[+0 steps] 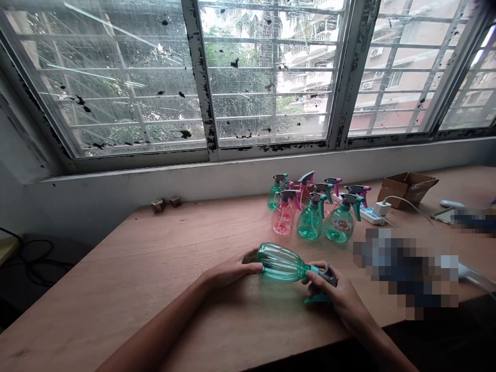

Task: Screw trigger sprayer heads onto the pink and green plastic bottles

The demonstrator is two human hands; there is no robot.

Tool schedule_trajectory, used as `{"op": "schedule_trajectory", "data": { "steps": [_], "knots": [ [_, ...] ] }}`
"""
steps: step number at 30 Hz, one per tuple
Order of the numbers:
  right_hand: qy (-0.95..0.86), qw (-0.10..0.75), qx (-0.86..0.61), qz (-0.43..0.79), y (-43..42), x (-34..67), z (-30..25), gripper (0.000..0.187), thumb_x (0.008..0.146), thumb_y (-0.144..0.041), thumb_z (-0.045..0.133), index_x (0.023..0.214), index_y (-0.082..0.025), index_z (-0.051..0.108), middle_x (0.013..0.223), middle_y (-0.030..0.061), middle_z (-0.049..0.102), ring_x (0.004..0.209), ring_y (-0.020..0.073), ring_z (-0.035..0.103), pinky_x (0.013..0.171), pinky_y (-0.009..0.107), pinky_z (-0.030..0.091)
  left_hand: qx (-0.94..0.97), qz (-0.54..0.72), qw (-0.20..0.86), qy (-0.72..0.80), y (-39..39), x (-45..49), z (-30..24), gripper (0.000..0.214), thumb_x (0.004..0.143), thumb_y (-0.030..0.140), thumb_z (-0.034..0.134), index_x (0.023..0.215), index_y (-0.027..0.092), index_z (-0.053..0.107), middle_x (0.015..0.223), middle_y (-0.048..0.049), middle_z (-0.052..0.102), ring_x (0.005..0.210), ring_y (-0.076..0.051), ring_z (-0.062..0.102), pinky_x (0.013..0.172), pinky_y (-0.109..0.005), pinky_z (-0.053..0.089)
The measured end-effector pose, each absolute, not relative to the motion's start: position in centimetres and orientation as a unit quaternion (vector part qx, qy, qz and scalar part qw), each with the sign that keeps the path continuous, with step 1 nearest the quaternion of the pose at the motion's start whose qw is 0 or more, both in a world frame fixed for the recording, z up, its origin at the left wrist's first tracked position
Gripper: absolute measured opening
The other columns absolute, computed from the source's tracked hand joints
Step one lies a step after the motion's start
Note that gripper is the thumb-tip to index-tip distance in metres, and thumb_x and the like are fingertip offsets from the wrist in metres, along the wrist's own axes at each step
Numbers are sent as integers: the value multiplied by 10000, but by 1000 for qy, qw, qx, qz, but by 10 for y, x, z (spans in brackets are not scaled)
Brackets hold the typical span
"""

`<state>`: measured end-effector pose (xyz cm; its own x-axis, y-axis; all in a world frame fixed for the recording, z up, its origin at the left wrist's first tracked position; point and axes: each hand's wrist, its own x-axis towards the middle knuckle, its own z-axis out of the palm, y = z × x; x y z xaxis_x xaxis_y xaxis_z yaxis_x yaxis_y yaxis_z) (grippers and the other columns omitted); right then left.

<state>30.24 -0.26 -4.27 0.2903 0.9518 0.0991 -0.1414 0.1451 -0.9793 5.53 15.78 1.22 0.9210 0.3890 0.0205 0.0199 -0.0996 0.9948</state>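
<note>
A green spray bottle [282, 262] lies on its side on the wooden table [155, 268]. My left hand [232, 269] is closed round the bottle's base end. My right hand [336, 293] is wrapped round its grey and teal trigger head [324, 281] at the other end. Behind them stands a cluster of several upright spray bottles [315, 212], green and pink, with grey, teal and magenta trigger heads.
A white power strip with a plug [374, 213] and an open cardboard box [406, 187] sit at the right. Two small cups [166, 203] stand by the wall under the barred window [271, 77]. Blurred patches cover the right table edge.
</note>
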Motion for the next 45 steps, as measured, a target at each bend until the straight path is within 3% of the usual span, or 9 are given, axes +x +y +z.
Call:
{"op": "schedule_trajectory", "data": {
  "steps": [6, 12, 19, 25, 30, 36, 41, 45],
  "knots": [
    [-398, 643, -493, 430, -1, 301, -44, 436, 797, -489, 817, 1043, -165, 660, 792, 42, 728, 642, 194, 652, 607, 348, 603, 720, 130, 670, 129, 158, 54, 10, 894, 846, 181, 783, 1579, 325, 291, 1660, -63, 325, 1534, -317, 261, 1244, -514, 215],
    [-399, 642, -496, 428, -1, 301, -43, 441, 790, -510, 815, 1028, -172, 663, 783, 36, 739, 613, 197, 672, 616, 348, 595, 723, 149, 661, 133, 160, 56, 7, 620, 934, 261, 694, 1509, 253, 461, 1627, -79, 391, 1532, -315, 261, 1265, -492, 156],
    [-400, 641, -496, 429, -1, 301, -43, 434, 787, -507, 818, 1015, -173, 660, 777, 37, 731, 623, 203, 670, 612, 360, 605, 712, 135, 681, 108, 157, 58, 10, 884, 846, 207, 780, 1580, 306, 297, 1605, -90, 431, 1502, -334, 336, 1223, -526, 254],
    [-412, 633, -498, 426, -1, 301, -41, 451, 784, -520, 812, 1016, -164, 661, 785, 45, 731, 612, 208, 676, 616, 369, 591, 720, 151, 666, 122, 157, 57, 12, 609, 929, 294, 696, 1498, 269, 481, 1610, -72, 425, 1526, -326, 275, 1256, -494, 176],
    [-417, 630, -498, 426, -1, 301, -41, 419, 813, -499, 793, 1025, -167, 650, 804, 40, 728, 626, 200, 668, 623, 355, 576, 709, 133, 683, 111, 157, 59, 10, 882, 836, 212, 791, 1573, 313, 318, 1591, -92, 453, 1472, -347, 387, 1208, -534, 280],
    [-425, 619, -503, 429, -2, 301, -39, 409, 824, -504, 782, 1032, -178, 647, 807, 29, 729, 639, 203, 672, 655, 362, 571, 714, 145, 675, 119, 158, 58, 11, 665, 922, 252, 712, 1525, 286, 434, 1614, -83, 414, 1515, -319, 301, 1252, -494, 182],
    [-428, 613, -505, 431, -3, 301, -38, 403, 828, -508, 781, 1029, -188, 641, 805, 26, 744, 631, 191, 676, 644, 332, 555, 705, 132, 688, 111, 159, 58, 7, 938, 799, 166, 823, 1564, 356, 316, 1623, -80, 395, 1465, -334, 399, 1197, -531, 306],
    [-428, 615, -502, 431, -3, 300, -38, 392, 829, -500, 782, 1016, -186, 639, 803, 29, 746, 625, 189, 682, 645, 327, 548, 713, 142, 677, 113, 160, 56, 6, 886, 832, 208, 800, 1569, 323, 321, 1633, -90, 374, 1490, -335, 354, 1215, -525, 273]
  ]
}}
